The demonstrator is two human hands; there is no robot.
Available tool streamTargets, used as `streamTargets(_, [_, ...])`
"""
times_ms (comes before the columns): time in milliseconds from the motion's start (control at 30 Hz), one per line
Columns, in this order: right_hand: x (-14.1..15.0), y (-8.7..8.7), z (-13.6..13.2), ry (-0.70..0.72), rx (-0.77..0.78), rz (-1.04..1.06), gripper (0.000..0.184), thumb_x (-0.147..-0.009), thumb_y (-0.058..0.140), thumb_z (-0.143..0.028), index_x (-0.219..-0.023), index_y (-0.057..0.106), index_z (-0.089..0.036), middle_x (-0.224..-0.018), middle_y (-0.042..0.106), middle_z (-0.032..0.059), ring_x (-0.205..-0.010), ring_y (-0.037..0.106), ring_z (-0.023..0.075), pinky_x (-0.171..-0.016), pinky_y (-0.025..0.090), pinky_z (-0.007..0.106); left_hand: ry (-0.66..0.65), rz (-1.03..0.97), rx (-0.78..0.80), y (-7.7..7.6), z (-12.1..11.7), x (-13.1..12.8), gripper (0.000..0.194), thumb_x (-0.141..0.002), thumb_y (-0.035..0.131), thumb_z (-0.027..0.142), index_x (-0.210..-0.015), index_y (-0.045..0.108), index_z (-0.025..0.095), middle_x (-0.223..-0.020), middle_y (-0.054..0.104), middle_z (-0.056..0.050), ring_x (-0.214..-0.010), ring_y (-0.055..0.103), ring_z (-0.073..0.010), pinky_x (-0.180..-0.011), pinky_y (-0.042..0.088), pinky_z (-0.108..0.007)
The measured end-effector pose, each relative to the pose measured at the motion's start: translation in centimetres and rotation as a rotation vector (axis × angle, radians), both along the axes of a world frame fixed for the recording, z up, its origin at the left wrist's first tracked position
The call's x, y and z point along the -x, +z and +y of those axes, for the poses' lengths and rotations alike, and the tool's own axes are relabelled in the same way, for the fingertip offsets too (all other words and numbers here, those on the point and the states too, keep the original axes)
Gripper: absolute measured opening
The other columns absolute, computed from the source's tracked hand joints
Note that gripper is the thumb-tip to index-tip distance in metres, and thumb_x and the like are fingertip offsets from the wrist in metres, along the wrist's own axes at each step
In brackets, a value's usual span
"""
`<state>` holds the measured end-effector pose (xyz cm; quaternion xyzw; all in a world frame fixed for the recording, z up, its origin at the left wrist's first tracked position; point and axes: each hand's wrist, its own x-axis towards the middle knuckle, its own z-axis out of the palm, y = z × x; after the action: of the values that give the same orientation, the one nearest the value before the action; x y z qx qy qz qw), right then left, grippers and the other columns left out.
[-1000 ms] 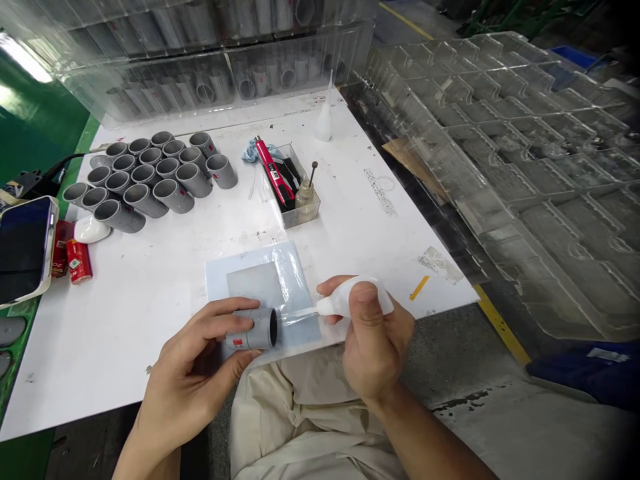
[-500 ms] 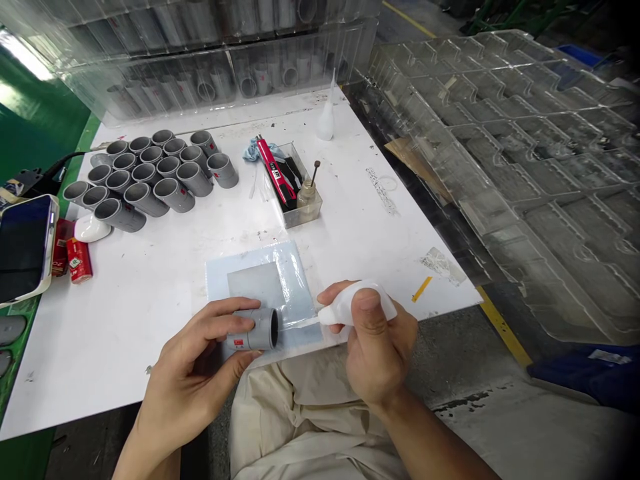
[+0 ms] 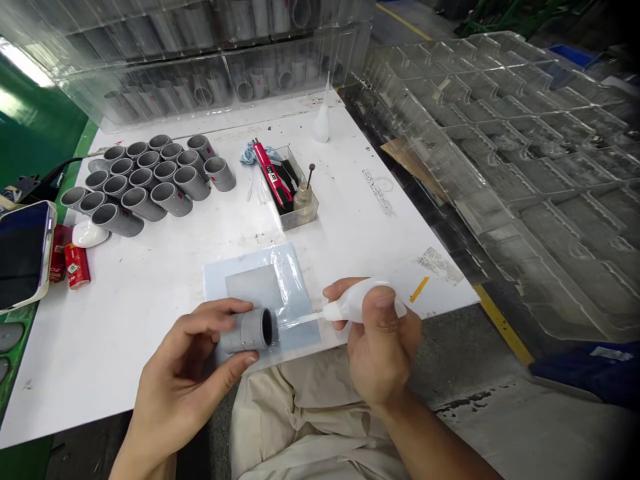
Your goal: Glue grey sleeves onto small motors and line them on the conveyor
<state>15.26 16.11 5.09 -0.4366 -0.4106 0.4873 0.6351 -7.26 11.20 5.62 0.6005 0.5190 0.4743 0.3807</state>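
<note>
My left hand (image 3: 187, 373) is closed round a short grey tube (image 3: 245, 332), which lies on its side with its dark open end facing right. Thumb and fingertips press its wall from below and above. In my right hand (image 3: 383, 347) is a white squeeze bottle (image 3: 355, 303), with the thumb on top of its body. Its long thin nozzle (image 3: 307, 319) points left at the tube's mouth, and a small gap separates the tip from the rim. Beneath both lies a light blue sheet (image 3: 300, 277) with a grey rectangle (image 3: 255, 283), under shiny clear film.
Several grey tubes (image 3: 143, 180) stand grouped at the left. A small clear box (image 3: 300, 217) holds a red-and-black tool (image 3: 273, 175) and a little bottle (image 3: 303, 199). Another white squeeze bottle (image 3: 323, 123) stands behind. Clear trays (image 3: 500, 153) lie right; a phone (image 3: 25, 257) sits left.
The grey tube has turned in my left hand, so its red mark no longer shows, and has shifted slightly left. My right hand has drawn the bottle a little to the right.
</note>
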Motion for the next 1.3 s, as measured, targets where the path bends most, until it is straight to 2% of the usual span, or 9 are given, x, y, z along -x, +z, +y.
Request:
streamTargets(100, [0.11,0.03,0.07,-0.004,0.001,-0.014,0.044,-0.11,0.062,-0.056,-0.089,0.085,-0.025,-0.071,0.073,0.0005,-0.061,0.063,0.0123,-0.058,0.049,0.025,0.045,0.076,0.004,0.01,0.02,-0.08,0.054,-0.093,0.081,0.006,-0.139,0.072,0.033,-0.134,0.074,-0.002,-0.129,0.071,-0.0157,-0.104,0.06,-0.018])
streamTargets(233, [0.23,0.14,0.2,-0.028,0.001,-0.031,0.047,-0.109,0.062,-0.057,-0.087,0.084,-0.023,-0.072,0.074,0.0014,-0.061,0.063,0.0128,-0.058,0.05,0.026,-0.021,0.059,0.01,-0.11,0.1,-0.03,0.046,-0.095,0.08,0.009,-0.133,0.075,0.034,-0.141,0.075,-0.002,-0.134,0.07,-0.0186,-0.109,0.06,-0.023])
streamTargets(500, [0.45,0.18,0.18,-0.043,0.011,-0.023,0.046,-0.109,0.063,-0.058,-0.089,0.085,-0.022,-0.072,0.073,0.0019,-0.061,0.064,0.0144,-0.059,0.051,0.029,-0.094,0.052,0.042,-0.02,0.07,0.19,0.045,-0.095,0.08,0.006,-0.129,0.073,0.034,-0.136,0.077,-0.004,-0.133,0.07,-0.0215,-0.108,0.061,-0.03])
streamTargets(633, [0.61,0.25,0.31,-0.065,0.03,-0.021,0.047,-0.107,0.064,-0.06,-0.087,0.085,-0.023,-0.079,0.077,0.0034,-0.062,0.065,0.0161,-0.058,0.052,0.03,-0.106,0.068,0.045,-0.08,0.03,0.27,0.043,-0.095,0.079,0.006,-0.127,0.072,0.034,-0.137,0.076,-0.004,-0.134,0.069,-0.0208,-0.106,0.06,-0.03])
streamTargets(833, [0.61,0.41,0.58,-0.068,0.028,-0.057,0.048,-0.108,0.063,-0.06,-0.087,0.084,-0.023,-0.073,0.075,0.0024,-0.062,0.065,0.0158,-0.059,0.054,0.029,-0.105,0.087,0.041,-0.14,-0.05,0.24,0.043,-0.096,0.078,0.005,-0.126,0.072,0.034,-0.137,0.075,-0.004,-0.133,0.069,-0.0207,-0.103,0.06,-0.03])
streamTargets(1067, [0.62,0.29,0.45,-0.063,0.036,-0.071,0.045,-0.108,0.063,-0.058,-0.087,0.084,-0.023,-0.083,0.079,0.0032,-0.063,0.066,0.0155,-0.059,0.055,0.029,-0.105,0.073,0.03,-0.06,-0.11,0.23,0.043,-0.096,0.077,0.003,-0.125,0.072,0.033,-0.137,0.076,-0.004,-0.132,0.069,-0.0203,-0.103,0.059,-0.029])
streamTargets(1300, [0.49,0.21,0.23,-0.044,0.031,-0.105,0.045,-0.108,0.063,-0.057,-0.087,0.084,-0.023,-0.074,0.074,0.0026,-0.062,0.064,0.0166,-0.058,0.053,0.029,-0.1,0.056,0.034,-0.01,-0.08,0.16,0.043,-0.096,0.076,0.003,-0.126,0.072,0.033,-0.137,0.075,-0.005,-0.132,0.07,-0.0204,-0.104,0.059,-0.029])
